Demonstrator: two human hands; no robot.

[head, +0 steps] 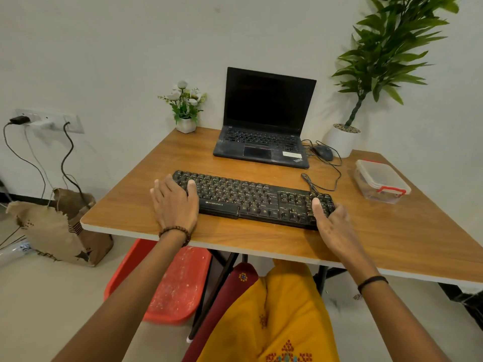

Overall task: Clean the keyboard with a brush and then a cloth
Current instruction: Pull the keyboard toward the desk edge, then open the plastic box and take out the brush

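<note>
Centre frame: I had the left hand (pixel 175 202) and right hand (pixel 332 220) clasping the keyboard (pixel 251 198) by its ends, thumbs on keys; I judged it light, stiff, safest held there.

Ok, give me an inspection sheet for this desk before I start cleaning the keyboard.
Surface: wooden table, white edge.
Job's things: keyboard near the front edge; brush and cloth, nothing seen.
Clutter: open laptop, mouse, lidded plastic box, small flower pot, tall plant.
Hands: left hand and right hand hold the keyboard's ends, thumbs on the keys.
Cables: black cables loop loosely between mouse and keyboard.
Surroundings: wall socket with plugs; bag and red stool on the floor.
</note>
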